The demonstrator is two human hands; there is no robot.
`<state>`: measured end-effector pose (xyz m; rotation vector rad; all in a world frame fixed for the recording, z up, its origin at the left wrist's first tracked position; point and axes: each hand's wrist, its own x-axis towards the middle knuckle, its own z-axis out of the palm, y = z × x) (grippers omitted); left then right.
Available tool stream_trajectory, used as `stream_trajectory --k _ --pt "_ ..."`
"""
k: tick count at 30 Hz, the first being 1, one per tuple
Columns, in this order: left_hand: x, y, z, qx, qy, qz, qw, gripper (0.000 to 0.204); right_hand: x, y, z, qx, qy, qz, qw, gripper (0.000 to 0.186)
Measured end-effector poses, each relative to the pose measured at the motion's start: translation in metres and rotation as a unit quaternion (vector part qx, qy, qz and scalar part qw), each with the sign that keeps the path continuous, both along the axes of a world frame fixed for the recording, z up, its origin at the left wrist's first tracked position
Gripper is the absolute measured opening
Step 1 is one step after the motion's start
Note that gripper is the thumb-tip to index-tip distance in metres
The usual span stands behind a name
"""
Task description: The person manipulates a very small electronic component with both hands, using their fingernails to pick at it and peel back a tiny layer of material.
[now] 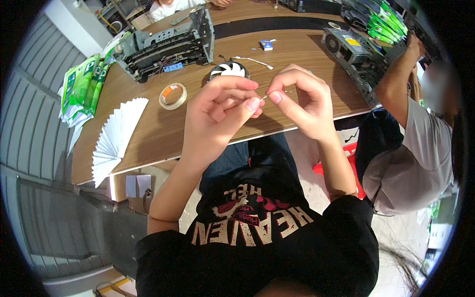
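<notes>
Thin strand (263, 97), being held between two bare hands just over the near part of a worktop (153, 132). Wood-patterned and brown, the worktop is carrying, in descending size, a black and grey machine frame (170, 45) at the far left; a metal-cased unit (350, 44) with a yellow label at the right; green packets (85, 85) at the left edge; and a pleated white paper (118, 136) spreading near the front left corner. Left hand (210, 116) and right hand (310, 101) are facing each other, each grip pinching the strand between thumb and fingers. Beyond them a tape roll (181, 100) is lying flat, a round fan (228, 70) is showing white blades in a black rim, a white cable (255, 61) is stretching beside it, and a small blue-and-white box (266, 45) is sitting farther back. Smallest of all, the strand is appearing short, slender and light brownish where it is bridging the fingertips. Left-hand fingers are covering the fan's near edge; the fingertips are hiding the strand's ends, leaving its full length and material hard to make out.
</notes>
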<state>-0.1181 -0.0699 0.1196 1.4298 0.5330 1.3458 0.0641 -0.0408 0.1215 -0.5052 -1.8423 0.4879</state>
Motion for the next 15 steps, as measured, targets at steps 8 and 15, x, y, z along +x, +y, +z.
stream_trajectory --k 8,15 --pt "0.004 0.003 -0.005 0.092 0.102 0.145 0.980 0.024 -0.003 0.006 -0.013 0.081 0.012 -0.091 0.993 0.008" --pt "0.010 0.036 -0.023 0.046 0.130 0.078 0.987 0.019 0.033 0.012 -0.029 -0.019 0.009 -0.109 0.994 0.009"
